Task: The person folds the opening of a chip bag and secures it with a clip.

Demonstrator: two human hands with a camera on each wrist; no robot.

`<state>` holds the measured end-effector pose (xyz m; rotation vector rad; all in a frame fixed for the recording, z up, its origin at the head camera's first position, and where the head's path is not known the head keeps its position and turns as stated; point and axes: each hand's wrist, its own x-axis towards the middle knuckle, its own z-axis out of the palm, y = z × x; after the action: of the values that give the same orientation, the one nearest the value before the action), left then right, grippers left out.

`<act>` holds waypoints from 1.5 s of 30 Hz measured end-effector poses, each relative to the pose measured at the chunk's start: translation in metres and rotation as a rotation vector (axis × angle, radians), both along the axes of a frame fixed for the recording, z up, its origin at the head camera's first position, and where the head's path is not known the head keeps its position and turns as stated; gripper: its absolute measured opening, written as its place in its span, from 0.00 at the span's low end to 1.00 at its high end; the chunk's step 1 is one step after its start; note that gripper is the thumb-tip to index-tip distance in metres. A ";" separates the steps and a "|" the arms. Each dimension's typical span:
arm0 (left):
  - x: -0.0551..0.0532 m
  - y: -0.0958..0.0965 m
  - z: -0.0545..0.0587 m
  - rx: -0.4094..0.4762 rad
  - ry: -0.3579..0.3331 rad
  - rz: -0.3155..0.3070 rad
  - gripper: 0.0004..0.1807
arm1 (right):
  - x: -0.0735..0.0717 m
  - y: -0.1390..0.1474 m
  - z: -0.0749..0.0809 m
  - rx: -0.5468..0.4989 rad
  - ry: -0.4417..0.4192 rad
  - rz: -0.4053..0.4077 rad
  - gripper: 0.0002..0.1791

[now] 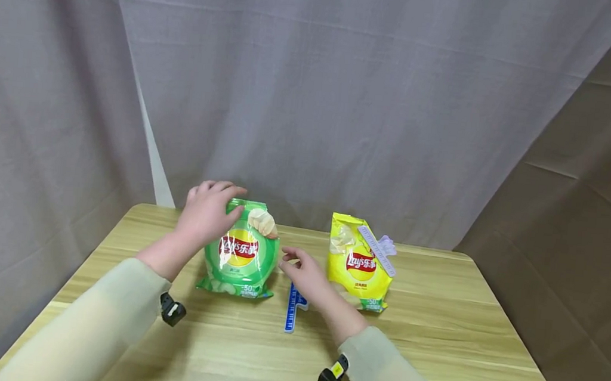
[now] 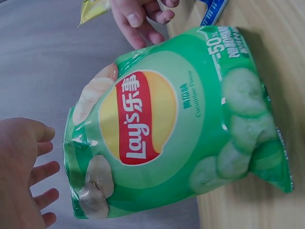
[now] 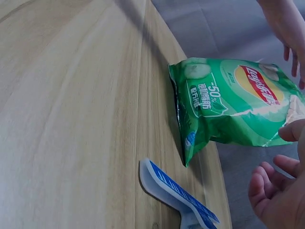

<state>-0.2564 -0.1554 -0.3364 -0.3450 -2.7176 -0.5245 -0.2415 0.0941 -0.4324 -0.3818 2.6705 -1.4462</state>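
A green Lay's packet [image 1: 238, 269] stands upright near the far edge of a wood-grain table [image 1: 450, 339], between the two hands, its label facing the wearer. The left hand [image 1: 205, 212] is raised at the packet's upper left corner; in the left wrist view its fingers are spread, the grasp is empty, and a gap separates the fingertips from the packet's top edge. The right hand [image 1: 303, 273] is just beside the packet's right edge, thumb and fingers loosely bent, with nothing seen in its grasp; whether a fingertip meets the packet's side cannot be told. A blue clip [image 1: 291, 312] lies on the table to the right of the green packet, partly covered by the right hand in the head view; the right wrist view shows its striped blue face and pale edge. Farther right, a yellow Lay's packet [image 1: 360, 269] stands upright, its lower left part overlapped by the right wrist. A lilac clip [image 1: 376, 250] spans its upper right corner, sloping downward to the right. Both forearms wear pale sleeves [image 1: 90, 323], with a small black camera at the left cuff [image 1: 172, 310] and another, bearing a yellow label, at the right cuff [image 1: 331, 377]. A grey curtain [image 1: 344, 110] hangs behind the table, and a brown cloth [image 1: 578, 212] borders it at right
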 end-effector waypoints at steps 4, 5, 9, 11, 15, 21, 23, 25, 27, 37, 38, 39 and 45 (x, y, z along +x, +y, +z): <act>-0.006 0.001 0.006 -0.022 -0.041 0.001 0.23 | -0.002 -0.006 0.000 -0.011 0.006 -0.012 0.22; -0.006 0.001 0.008 -0.025 -0.055 0.003 0.23 | -0.002 -0.008 -0.001 -0.015 0.002 -0.014 0.22; -0.009 0.002 0.012 -0.039 -0.109 0.007 0.23 | -0.004 -0.013 -0.002 -0.012 -0.003 -0.011 0.22; -0.011 0.002 0.013 -0.048 -0.132 0.008 0.23 | -0.004 -0.015 -0.002 -0.010 0.003 -0.005 0.22; -0.013 0.002 0.014 -0.063 -0.167 0.006 0.23 | -0.006 -0.018 -0.004 -0.005 0.006 -0.001 0.21; -0.014 0.004 0.012 -0.088 -0.178 0.007 0.21 | -0.008 -0.021 -0.007 0.015 -0.004 -0.027 0.18; -0.014 0.004 0.011 -0.094 -0.173 0.008 0.20 | -0.007 -0.022 -0.006 0.013 -0.005 -0.034 0.17; -0.014 0.004 0.010 -0.091 -0.169 0.007 0.19 | -0.008 -0.022 -0.007 0.009 -0.006 -0.037 0.16; -0.014 0.004 0.010 -0.084 -0.166 0.003 0.18 | -0.008 -0.023 -0.007 0.003 -0.008 -0.040 0.15; -0.014 0.003 0.012 -0.059 -0.157 0.003 0.14 | -0.010 -0.023 -0.010 0.004 0.028 -0.050 0.12; -0.014 0.003 0.012 -0.057 -0.159 0.004 0.14 | -0.011 -0.023 -0.011 0.003 0.025 -0.052 0.12; -0.014 0.003 0.012 -0.055 -0.161 0.004 0.14 | -0.011 -0.023 -0.011 0.004 0.029 -0.051 0.12; -0.013 0.002 0.013 -0.046 -0.157 0.012 0.12 | -0.013 -0.022 -0.013 0.013 0.028 -0.060 0.11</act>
<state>-0.2695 -0.1536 -0.3230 -0.3114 -2.8847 -0.5063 -0.2545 0.0721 -0.4453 -0.3262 2.7345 -1.4499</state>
